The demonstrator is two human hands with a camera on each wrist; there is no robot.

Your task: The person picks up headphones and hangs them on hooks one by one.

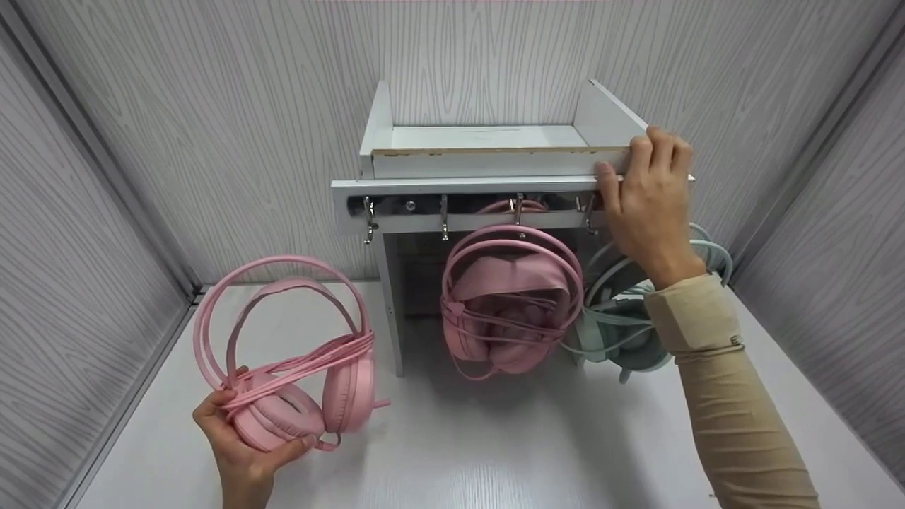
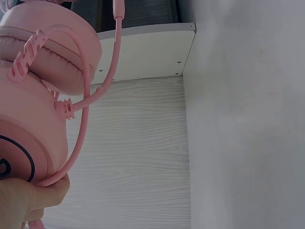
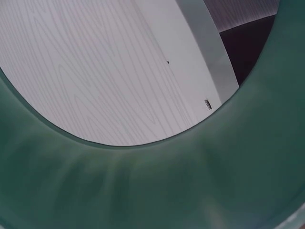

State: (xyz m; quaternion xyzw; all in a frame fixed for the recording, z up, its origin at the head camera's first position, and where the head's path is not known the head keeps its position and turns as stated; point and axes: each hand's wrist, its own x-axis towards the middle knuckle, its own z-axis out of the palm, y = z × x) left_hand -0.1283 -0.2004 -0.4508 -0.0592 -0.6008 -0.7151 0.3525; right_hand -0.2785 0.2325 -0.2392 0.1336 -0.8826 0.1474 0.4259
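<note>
My left hand (image 1: 247, 452) grips pink headphones (image 1: 357, 389) by one ear cup, at the lower left of the head view. Their cable is wound across both cups. In the left wrist view, fingers and thumb (image 2: 50, 195) press against the cup's outer face. At the upper right, my right hand (image 1: 654, 191) holds the front corner of a white shelf unit (image 1: 452, 186), thumb on the front and fingers curled over the edge. Green headphones (image 1: 633, 332) hang below that wrist, partly hidden by the forearm. A green ring-shaped surface (image 3: 143, 186) fills much of the right wrist view.
A metal rail with several hooks (image 1: 444, 215) runs along the shelf's front. A second pair of pink headphones (image 1: 512, 304) hangs from it near the middle. The unit stands on a white surface (image 1: 452, 445) between wood-grain panels (image 1: 212, 141).
</note>
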